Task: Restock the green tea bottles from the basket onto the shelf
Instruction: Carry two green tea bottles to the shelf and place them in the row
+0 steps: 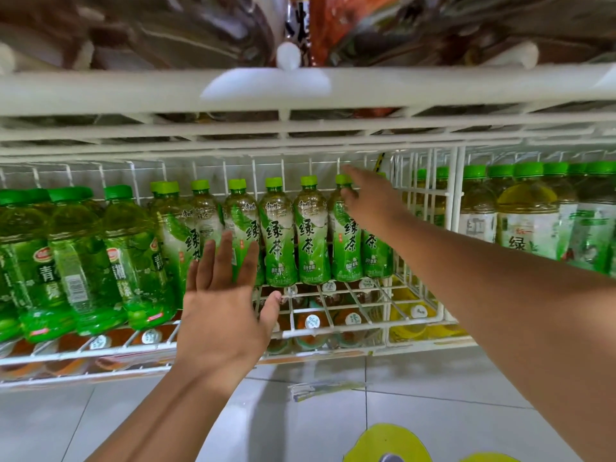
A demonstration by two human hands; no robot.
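Several green tea bottles with light green caps stand upright in a row at the back of the white wire shelf. My left hand is raised in front of the row's left part, palm toward the bottles, fingers spread, holding nothing. My right hand reaches deep into the shelf at the row's right end, fingers extended beside a bottle's neck, touching or almost touching it. It covers part of the rightmost bottles. The basket is not in view.
Darker green bottles lean on the shelf's left section. Pale tea bottles fill the compartment to the right, behind a wire divider. A wire shelf hangs close overhead. Bottles stand on the level below, above a tiled floor.
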